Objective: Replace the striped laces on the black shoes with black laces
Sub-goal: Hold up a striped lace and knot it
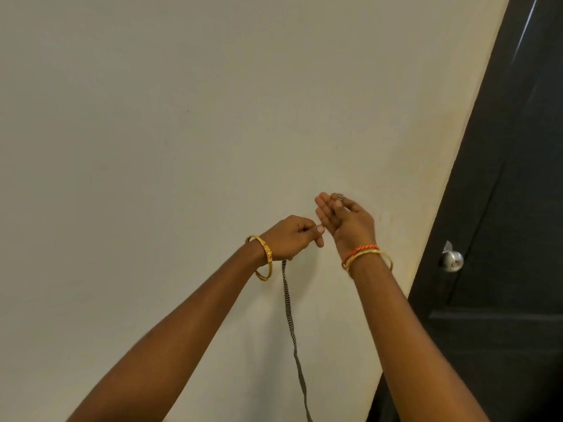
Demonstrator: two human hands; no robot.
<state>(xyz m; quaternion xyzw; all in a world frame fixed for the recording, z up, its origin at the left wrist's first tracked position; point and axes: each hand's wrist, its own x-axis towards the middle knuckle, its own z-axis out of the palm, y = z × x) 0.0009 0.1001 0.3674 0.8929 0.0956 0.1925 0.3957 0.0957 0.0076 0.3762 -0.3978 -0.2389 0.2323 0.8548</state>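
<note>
While left hand [292, 237] grips striped lace [288, 300]; right hand [344, 220] — fingers straight — pinches its end.

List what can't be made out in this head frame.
- Black shoes and black laces: not in the head view at all.
- Striped lace: its lower end is cut off by the bottom edge; the stretch between the hands is hidden inside the left hand.
- Right hand: it pinches a lace bit at the fingertips; whether that is the tip is too small to tell.
- Door: cut off by the right edge.
</note>
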